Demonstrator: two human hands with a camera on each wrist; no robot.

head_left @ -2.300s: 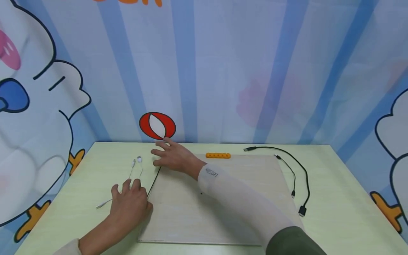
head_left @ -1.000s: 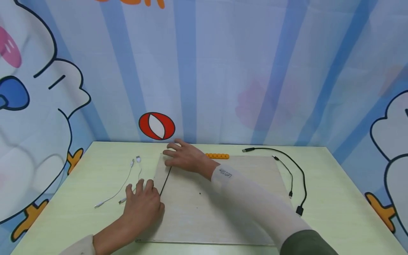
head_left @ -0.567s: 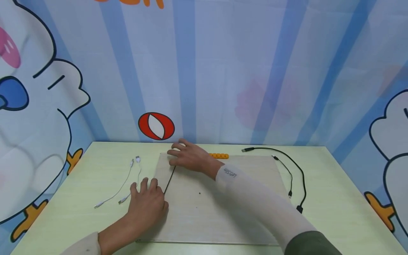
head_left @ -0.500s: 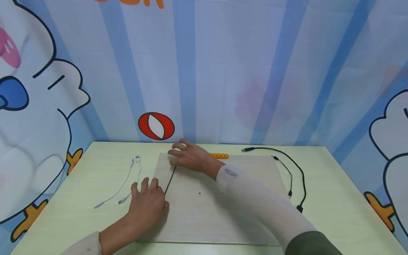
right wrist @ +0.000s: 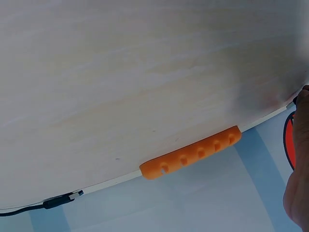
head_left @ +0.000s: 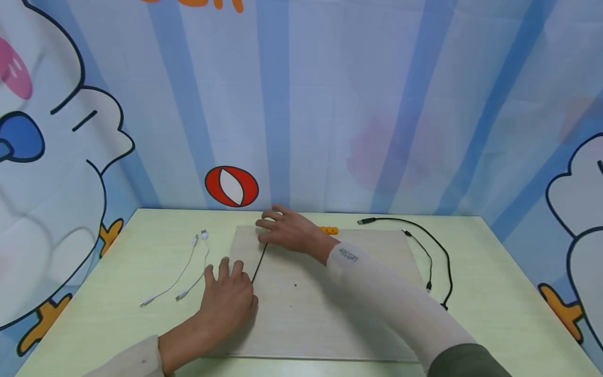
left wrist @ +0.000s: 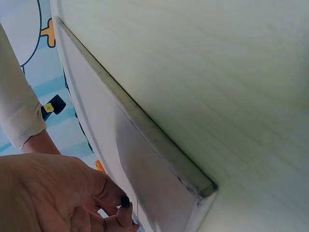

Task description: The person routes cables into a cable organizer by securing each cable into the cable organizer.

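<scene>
Pinches the black cable (head_left: 260, 263) in left hand (head_left: 228, 301) and right hand (head_left: 293, 230), bringing it farther right across the board (head_left: 325, 319), farther from the white cables (head_left: 181, 278).

Head view, black cord (head_left: 259, 263) with ends hidden by left grip (head_left: 229, 299) and right grip (head_left: 291, 231), orange strip (head_left: 329, 230) partly covered

Pale sleeve (head_left: 381, 298) on right arm: small dark lettering (head_left: 347, 255) near cuff, seems to read "LetsSlim", blurred in head view. Striped backdrop (head_left: 311, 104): orange letters (head_left: 192, 2) along top edge, only lower parts in frame, word not readable. Left wrist view: yellow label (left wrist: 49, 108) on black block (left wrist: 58, 103) beside sleeve cuff, marking too small to read.
</scene>
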